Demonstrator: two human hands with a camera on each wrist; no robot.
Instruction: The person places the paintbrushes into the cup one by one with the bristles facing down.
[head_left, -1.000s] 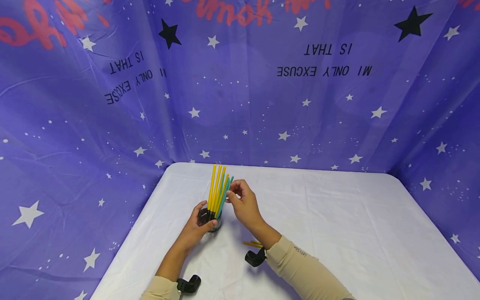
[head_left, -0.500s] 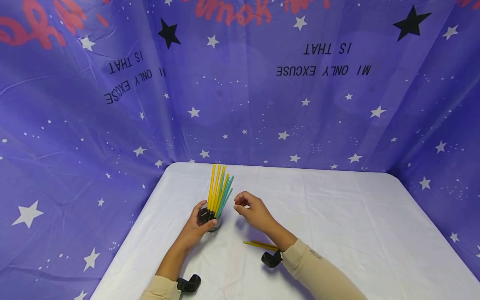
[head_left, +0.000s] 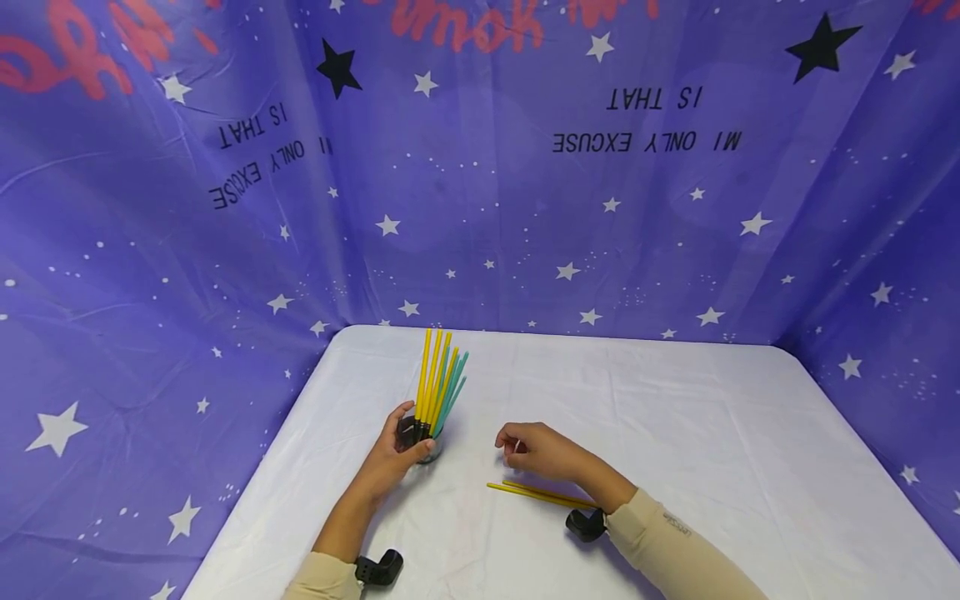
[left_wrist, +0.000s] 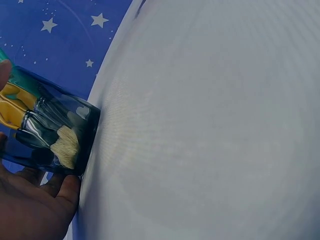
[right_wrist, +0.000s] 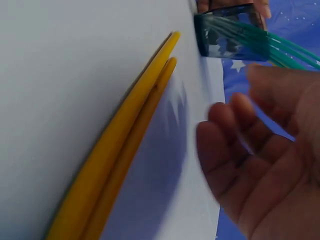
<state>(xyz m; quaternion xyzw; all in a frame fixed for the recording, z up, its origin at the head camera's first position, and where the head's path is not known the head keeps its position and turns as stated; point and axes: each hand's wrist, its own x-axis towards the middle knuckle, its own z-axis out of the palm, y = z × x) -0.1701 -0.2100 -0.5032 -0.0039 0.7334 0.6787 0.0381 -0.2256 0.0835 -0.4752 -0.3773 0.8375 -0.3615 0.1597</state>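
Note:
My left hand holds a clear cup at the left of the table, thumb on the near side and fingers round the far side. Several paintbrushes stand in it with handles up, some yellow and some teal, leaning right. In the left wrist view pale bristles show at the cup's bottom. My right hand hovers with loosely bent fingers and nothing between them. Just below it, two yellow sticks, like the brush handles, lie side by side on the table; their right ends are hidden by the wrist.
The white-covered table reaches back to a purple star-print cloth that hangs behind and at both sides. A black wrist device sits on the right wrist, another on the left.
My right hand has come away from the teal handles, back toward me and to the right, over the two yellow sticks. The left hand and the cup stay in place.

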